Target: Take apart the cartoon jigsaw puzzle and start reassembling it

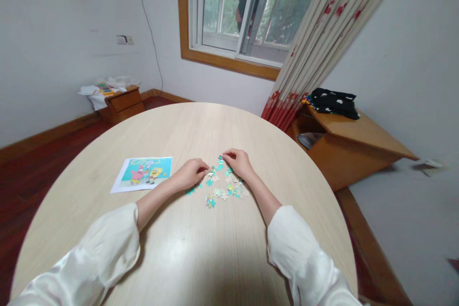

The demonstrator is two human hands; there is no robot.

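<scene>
Loose jigsaw puzzle pieces (224, 193), some teal and yellow and some showing pale backs, lie scattered in the middle of the round table (172, 258). On the left of this scatter, my left hand (191, 173) is closed, its thumb and fingers pinched on a small puzzle piece (211, 173). My right hand (239, 162) is at the far right side of the pieces. Its thumb and forefinger pinch a teal puzzle piece (220, 157) at the top of the scatter. A printed cartoon picture sheet (146, 172) lies flat to the left of my left hand.
Beyond the table are a window (247, 14) and a long curtain (322, 33); a person stands outside the glass. A wooden cabinet (358, 148) with folded black cloth (335, 103) is at the right. A small drawer unit (124, 103) bearing papers stands at the back left.
</scene>
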